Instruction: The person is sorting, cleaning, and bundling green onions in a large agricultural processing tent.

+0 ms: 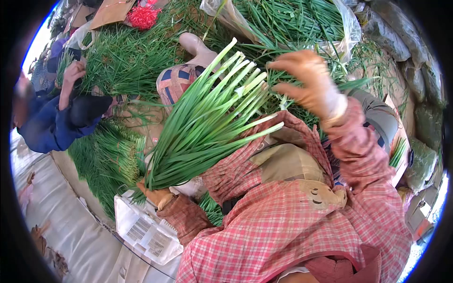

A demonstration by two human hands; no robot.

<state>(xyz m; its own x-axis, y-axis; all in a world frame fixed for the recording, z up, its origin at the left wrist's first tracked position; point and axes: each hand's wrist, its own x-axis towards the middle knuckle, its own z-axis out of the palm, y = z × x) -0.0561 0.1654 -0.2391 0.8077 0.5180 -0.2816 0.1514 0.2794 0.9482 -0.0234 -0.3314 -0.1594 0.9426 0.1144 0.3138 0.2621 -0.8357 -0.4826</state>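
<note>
A large bunch of garlic chives (207, 127) spreads across my lap, green leaf tips toward the lower left and pale stem ends at the upper right. My left hand (158, 195), in an orange-tan glove, is closed around the leafy end; some of its fingers are hidden under the leaves. Raised near the pale ends, my right hand (304, 80) is gloved too and slightly blurred. Its fingers are spread with nothing visible between them. Just beside my left hand stands a white plastic piece with vent slots (141, 231).
Loose chives (122, 61) cover the ground ahead, and a pile (111, 153) lies at the left. A clear plastic bag (347, 33) filled with greens stands at the top. A co-worker in blue (61, 118) sits at the left. Red ties (143, 16) and stacked filled bags (420, 61) flank the area.
</note>
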